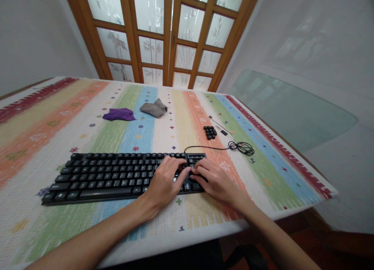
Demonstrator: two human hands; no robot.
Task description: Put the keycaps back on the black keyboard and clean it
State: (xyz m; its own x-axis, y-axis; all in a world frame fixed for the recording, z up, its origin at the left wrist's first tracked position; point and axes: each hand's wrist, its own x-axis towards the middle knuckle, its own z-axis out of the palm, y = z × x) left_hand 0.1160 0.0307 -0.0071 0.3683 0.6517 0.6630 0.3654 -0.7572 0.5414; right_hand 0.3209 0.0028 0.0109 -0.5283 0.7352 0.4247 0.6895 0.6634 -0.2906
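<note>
Both hands meet over the right part of a black keyboard [108, 173], which lies on a striped tablecloth [280, 172]. The left hand [167, 177] comes from the left side, its fingers bent and its thumb stretched toward the fingertips of the other hand. The right hand [215, 179] comes from the right side, and its fingers are curled over the number-key area. The fingertips of the two hands are very near each other; they are small and partly hidden there, so I cannot tell whether they grasp a keycap or only press on the keyboard.

The long body of the keyboard extends to the left of the fingers, with its rows of keys in view. Just beyond the right fingers is a narrow label panel [196, 156]. Further beyond them, and to the right, a group of black keycaps [209, 132] sits close together. Just right of this group are a small dark piece [223, 133] and a thin rod [221, 125]. The cable [242, 147] leaves the far edge of the keyboard and ends in a coil, to the right of the fingers. Well beyond the left fingers, on the left, lie a gray cloth [153, 108] and a purple cloth [119, 114].
</note>
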